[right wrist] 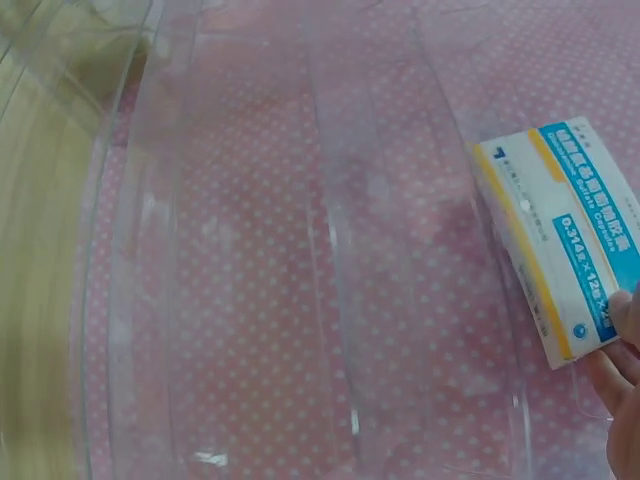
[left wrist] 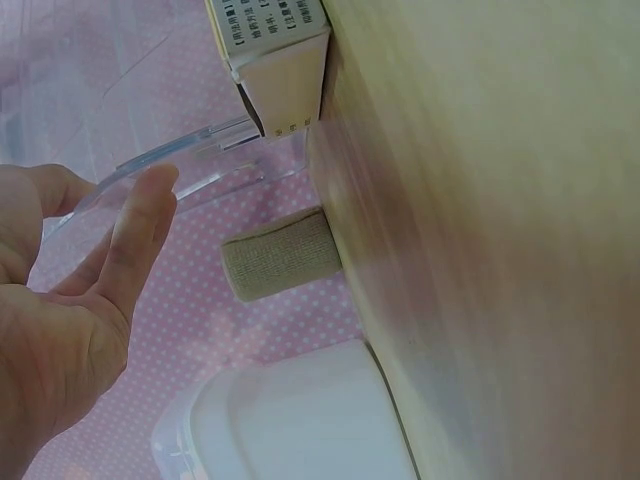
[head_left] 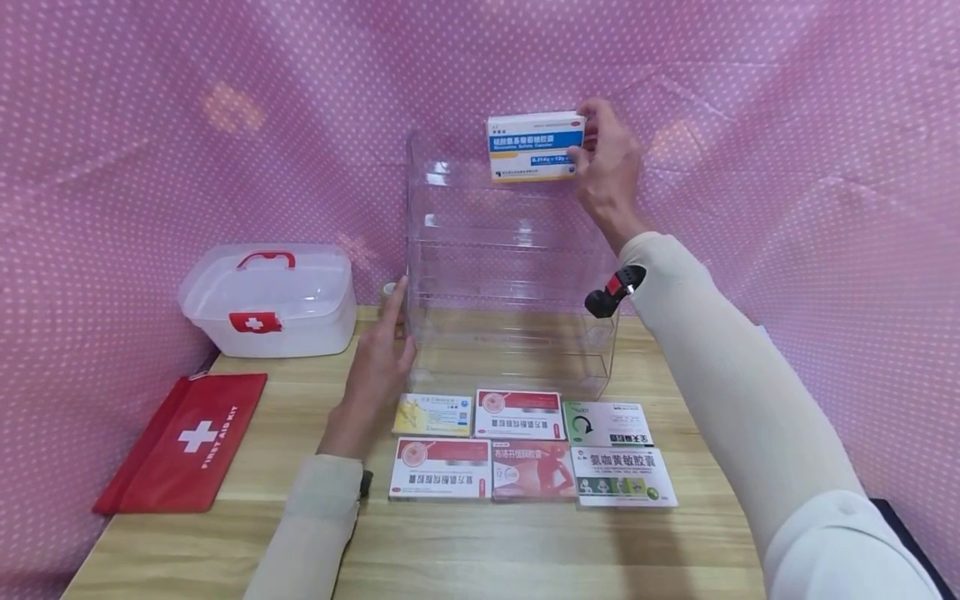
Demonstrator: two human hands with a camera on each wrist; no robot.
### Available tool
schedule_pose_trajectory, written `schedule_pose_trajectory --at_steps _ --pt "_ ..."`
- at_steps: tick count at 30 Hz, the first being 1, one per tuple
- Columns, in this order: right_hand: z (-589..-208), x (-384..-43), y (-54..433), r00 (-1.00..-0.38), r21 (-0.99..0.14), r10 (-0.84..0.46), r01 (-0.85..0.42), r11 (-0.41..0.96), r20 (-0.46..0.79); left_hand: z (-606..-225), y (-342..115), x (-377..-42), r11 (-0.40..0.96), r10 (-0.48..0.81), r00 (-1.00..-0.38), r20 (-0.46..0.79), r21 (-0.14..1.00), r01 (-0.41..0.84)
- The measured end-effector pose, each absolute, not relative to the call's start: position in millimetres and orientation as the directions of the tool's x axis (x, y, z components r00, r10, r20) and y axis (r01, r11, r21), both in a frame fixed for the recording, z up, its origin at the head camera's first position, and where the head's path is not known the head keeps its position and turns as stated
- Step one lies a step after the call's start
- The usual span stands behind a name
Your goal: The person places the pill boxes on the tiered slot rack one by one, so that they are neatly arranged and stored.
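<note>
My right hand [head_left: 611, 167] pinches a white, blue and yellow medicine box [head_left: 531, 148] by its right end, thumb in front. It holds the box upright at the top tier of a clear tiered display rack [head_left: 517, 246]. In the right wrist view the medicine box [right wrist: 560, 240] stands at the rack's upper shelf; whether it rests on the shelf I cannot tell. My left hand [head_left: 378, 362] is at the rack's left side, fingers extended. In the left wrist view, the left hand's fingers [left wrist: 130, 245] lie against the clear side panel [left wrist: 180, 150].
Several medicine boxes lie in two rows before the rack, among them a pink box [head_left: 533, 471] and a green-white box [head_left: 609, 423]. At left are a white lidded first-aid case [head_left: 300, 333] and a red pouch [head_left: 172, 458]. A tan bandage roll [left wrist: 282, 255] stands behind my left hand.
</note>
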State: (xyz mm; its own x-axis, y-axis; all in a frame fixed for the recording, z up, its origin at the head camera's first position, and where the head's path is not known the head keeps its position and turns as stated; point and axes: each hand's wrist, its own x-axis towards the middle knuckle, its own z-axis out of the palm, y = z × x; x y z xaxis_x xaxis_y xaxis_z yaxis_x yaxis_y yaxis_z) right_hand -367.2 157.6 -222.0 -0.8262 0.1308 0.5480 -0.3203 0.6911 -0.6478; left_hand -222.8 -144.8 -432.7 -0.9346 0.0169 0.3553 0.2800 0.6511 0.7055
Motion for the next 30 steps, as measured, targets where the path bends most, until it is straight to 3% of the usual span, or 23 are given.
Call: schedule_pose_trajectory --at_steps 14,30 --pt "-235.1 -370.0 138.7 -0.823 -0.615 0.097 -0.334 0.715 0.56 -435.1 -145.7 -225.9 0.658 0.015 -0.932 0.362 0.698 0.282" --pt "-231.7 -366.8 100.6 -0.879 -0.629 0.048 -0.3 0.717 0.474 -434.6 -144.6 -226.0 0.653 0.022 -0.926 0.378 0.696 0.3"
